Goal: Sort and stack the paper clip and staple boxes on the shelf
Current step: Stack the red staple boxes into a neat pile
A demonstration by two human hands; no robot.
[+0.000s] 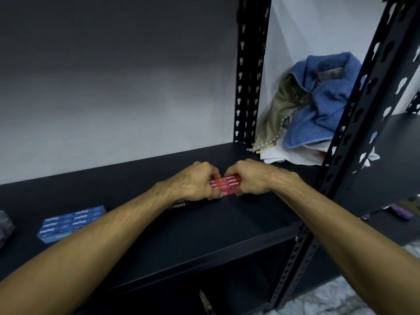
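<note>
Gripping the red boxes (223, 186) from both ends, our left hand (193, 183) and right hand (252, 178) clamp them together; blue boxes (72, 222) lie well left on the shelf (250, 214).

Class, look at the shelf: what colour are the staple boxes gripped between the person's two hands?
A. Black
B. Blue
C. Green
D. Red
D: the left hand and right hand both hold the red staple boxes; the blue staple boxes lie apart, untouched.

Both hands (223, 181) grip red staple boxes (226, 185)
</note>
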